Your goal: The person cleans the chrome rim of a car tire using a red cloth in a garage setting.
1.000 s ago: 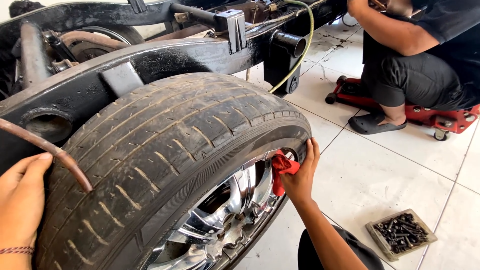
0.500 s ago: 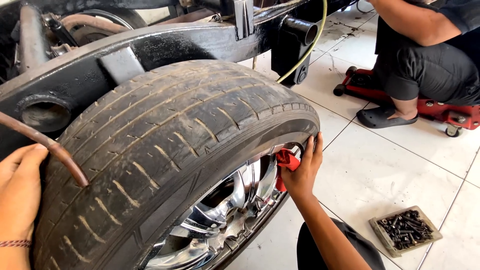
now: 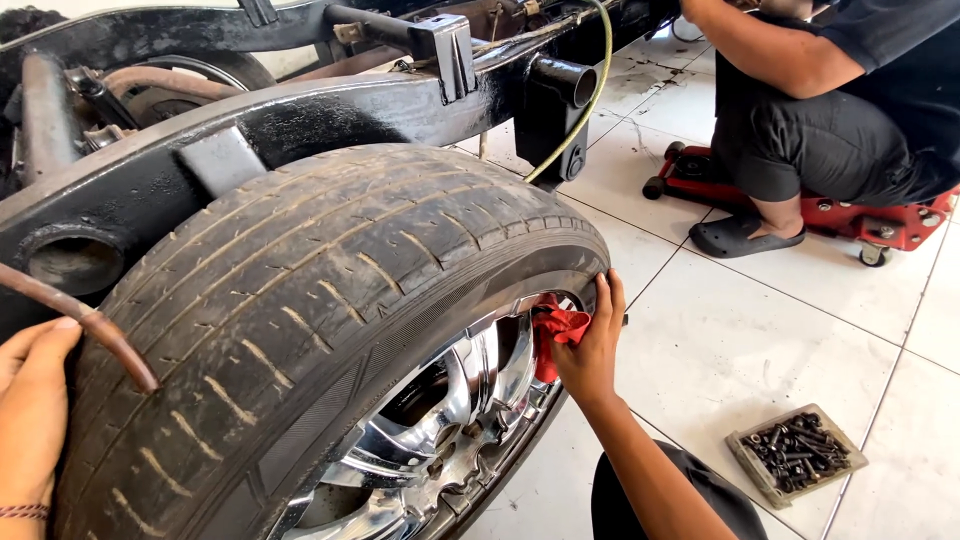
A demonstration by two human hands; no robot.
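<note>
Right hand (image 3: 590, 350) at centre right of the frame, fingers closed on a red rag (image 3: 553, 335) pressed to the chrome wheel rim (image 3: 450, 420), left hand (image 3: 30, 420) at lower left, open flat against the worn tyre (image 3: 320, 290), holding nothing, tray of bolts (image 3: 797, 455) lower right.

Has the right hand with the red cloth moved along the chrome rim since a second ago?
Cannot tell: the right hand presses the red cloth at the same spot on the chrome rim; the camera shifted.
</note>
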